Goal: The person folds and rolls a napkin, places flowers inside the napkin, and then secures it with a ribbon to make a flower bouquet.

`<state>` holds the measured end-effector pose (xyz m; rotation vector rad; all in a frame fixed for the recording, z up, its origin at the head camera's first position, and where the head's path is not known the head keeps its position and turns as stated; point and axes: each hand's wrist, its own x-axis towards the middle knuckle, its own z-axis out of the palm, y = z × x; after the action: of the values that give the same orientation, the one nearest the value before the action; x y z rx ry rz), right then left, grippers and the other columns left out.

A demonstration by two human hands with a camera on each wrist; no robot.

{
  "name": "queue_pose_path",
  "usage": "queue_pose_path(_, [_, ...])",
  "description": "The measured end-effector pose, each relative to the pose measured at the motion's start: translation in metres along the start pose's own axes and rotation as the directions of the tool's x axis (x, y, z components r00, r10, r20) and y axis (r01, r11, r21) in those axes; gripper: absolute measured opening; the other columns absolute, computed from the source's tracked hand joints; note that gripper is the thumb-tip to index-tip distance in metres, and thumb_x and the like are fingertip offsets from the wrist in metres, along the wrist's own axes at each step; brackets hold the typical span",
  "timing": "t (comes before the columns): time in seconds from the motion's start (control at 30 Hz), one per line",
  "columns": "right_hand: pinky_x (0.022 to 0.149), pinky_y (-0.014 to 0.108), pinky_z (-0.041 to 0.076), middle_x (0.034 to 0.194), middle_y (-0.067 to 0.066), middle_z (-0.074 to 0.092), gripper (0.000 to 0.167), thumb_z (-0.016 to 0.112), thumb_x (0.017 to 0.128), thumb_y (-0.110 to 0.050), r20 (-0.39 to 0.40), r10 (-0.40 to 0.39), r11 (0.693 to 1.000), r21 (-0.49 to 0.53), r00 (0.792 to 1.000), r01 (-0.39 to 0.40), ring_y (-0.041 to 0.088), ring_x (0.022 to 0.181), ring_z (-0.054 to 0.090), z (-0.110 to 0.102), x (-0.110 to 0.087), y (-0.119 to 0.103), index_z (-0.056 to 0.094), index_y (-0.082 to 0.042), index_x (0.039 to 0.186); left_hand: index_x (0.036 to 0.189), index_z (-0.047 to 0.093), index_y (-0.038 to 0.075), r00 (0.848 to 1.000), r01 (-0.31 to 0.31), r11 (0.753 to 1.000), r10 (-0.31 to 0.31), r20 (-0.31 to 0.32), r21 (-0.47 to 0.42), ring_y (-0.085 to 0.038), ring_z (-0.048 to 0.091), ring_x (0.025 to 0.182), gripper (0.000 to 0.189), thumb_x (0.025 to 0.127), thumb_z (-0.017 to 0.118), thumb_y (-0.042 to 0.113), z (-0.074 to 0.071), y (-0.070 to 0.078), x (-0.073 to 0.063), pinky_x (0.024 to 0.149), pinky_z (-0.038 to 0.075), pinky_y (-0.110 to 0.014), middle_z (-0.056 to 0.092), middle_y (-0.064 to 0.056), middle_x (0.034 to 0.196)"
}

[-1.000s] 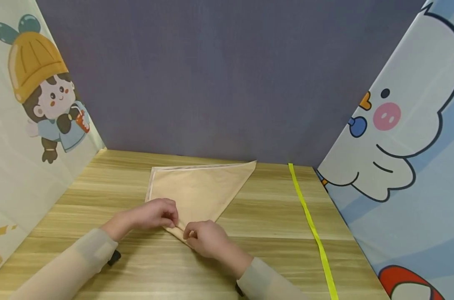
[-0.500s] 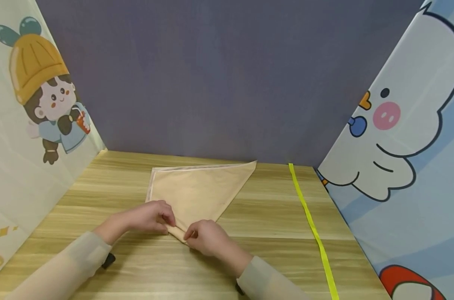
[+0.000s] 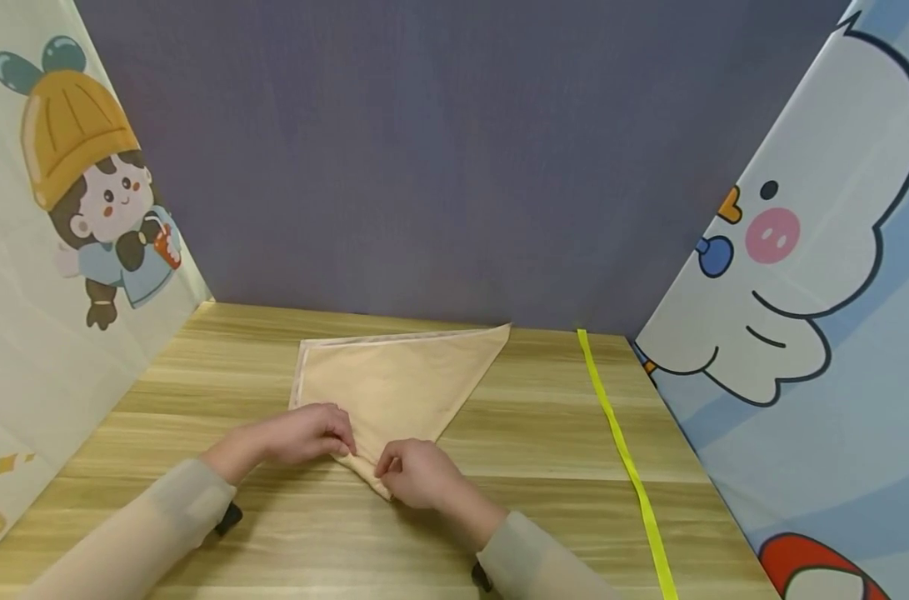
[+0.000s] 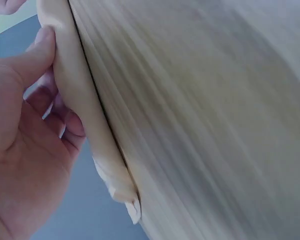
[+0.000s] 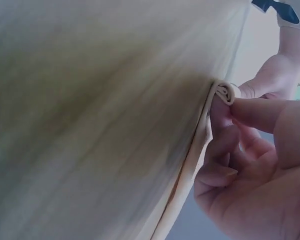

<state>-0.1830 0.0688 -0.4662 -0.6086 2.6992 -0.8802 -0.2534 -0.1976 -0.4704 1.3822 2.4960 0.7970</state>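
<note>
A beige cloth (image 3: 402,383) with pale hemmed edges lies on the wooden table, its pointed corner at the far right. The edge nearest me is turned into a narrow roll (image 3: 366,473). My left hand (image 3: 307,433) pinches this roll near its left part; in the left wrist view the thumb (image 4: 44,45) presses on it, with the other fingers partly behind. At the roll's right end, my right hand (image 3: 422,473) pinches the cloth. The right wrist view shows the coiled layers of the roll's end (image 5: 223,92) between thumb and index finger.
A long yellow strip (image 3: 617,437) runs down the right side of the wooden table (image 3: 544,517). A dark grey panel (image 3: 424,150) rises behind it. Cartoon-printed panels stand at the left (image 3: 19,275) and right (image 3: 829,333).
Both hands make small shifts along the rolled edge and stay in almost the same place. My right hand has moved slightly to the right. The roll's lower end now shows below its fingers.
</note>
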Motion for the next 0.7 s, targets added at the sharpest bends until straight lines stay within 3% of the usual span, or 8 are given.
queue_pose_path(0.13, [0.064, 0.022, 0.046, 0.078, -0.009, 0.066, 0.013, 0.075, 0.095, -0.009, -0.028, -0.033, 0.995, -0.091, 0.999, 0.03, 0.003, 0.067, 0.053, 0.001, 0.001, 0.004, 0.077, -0.021, 0.092, 0.098, 0.082, 0.022, 0.999, 0.05, 0.998, -0.049, -0.019, 0.045, -0.002, 0.057, 0.094, 0.007, 0.102, 0.078, 0.018, 0.003, 0.002, 0.008, 0.09, 0.049, -0.031, 0.066, 0.013, 0.096])
queue_pose_path(0.3, [0.07, 0.022, 0.049, 0.084, -0.009, 0.064, 0.009, 0.077, 0.095, -0.013, -0.05, -0.087, 0.96, -0.271, 0.995, 0.071, 0.004, 0.075, 0.055, 0.003, 0.001, 0.008, 0.078, -0.022, 0.094, 0.098, 0.079, 0.026, 0.995, 0.098, 0.994, -0.096, -0.035, 0.055, -0.003, 0.056, 0.093, 0.012, 0.096, 0.083, 0.014, 0.004, 0.004, 0.013, 0.091, 0.042, -0.033, 0.068, 0.015, 0.093])
queue_pose_path(0.53, [0.07, 0.022, 0.051, 0.088, -0.005, 0.066, 0.005, 0.072, 0.1, -0.014, -0.081, -0.115, 0.959, -0.27, 0.99, 0.089, 0.004, 0.075, 0.056, 0.001, -0.002, 0.004, 0.076, -0.017, 0.102, 0.098, 0.083, 0.028, 0.994, 0.113, 0.991, -0.112, -0.022, 0.069, -0.004, 0.057, 0.096, 0.011, 0.099, 0.082, 0.017, 0.003, 0.006, 0.011, 0.094, 0.039, -0.036, 0.068, 0.018, 0.096])
queue_pose_path(0.7, [0.067, 0.02, 0.047, 0.087, -0.009, 0.065, 0.013, 0.079, 0.099, -0.03, -0.067, -0.152, 0.947, -0.297, 0.986, 0.126, 0.002, 0.073, 0.054, -0.001, -0.002, 0.0, 0.076, -0.018, 0.104, 0.098, 0.083, 0.03, 0.993, 0.118, 0.988, -0.117, -0.015, 0.102, -0.003, 0.056, 0.098, 0.011, 0.099, 0.08, 0.02, 0.003, 0.005, 0.009, 0.095, 0.038, -0.037, 0.067, 0.021, 0.097])
